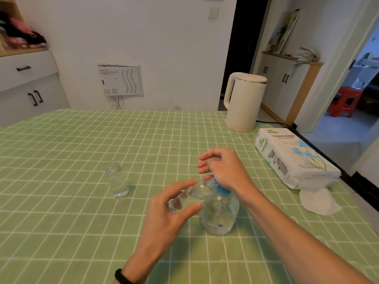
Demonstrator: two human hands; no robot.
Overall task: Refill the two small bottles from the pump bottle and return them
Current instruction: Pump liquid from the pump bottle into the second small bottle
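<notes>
Left: small bottle [117,182] upright on green checked surface [61,160], apart from hands. Centre: left hand [174,212] pinching second small bottle [189,195], tilted, mouth at pump nozzle. Right: right hand [223,169], fingers loosely spread, pressing down on pump bottle [219,214].

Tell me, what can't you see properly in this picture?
- Pump bottle head: mostly covered by the right hand, head view.
- Tilted small bottle: its mouth is hidden behind the left hand fingers.
- Standing small bottle: liquid level unclear, clear on clear.
- Tissue pack: small print unreadable.
</notes>
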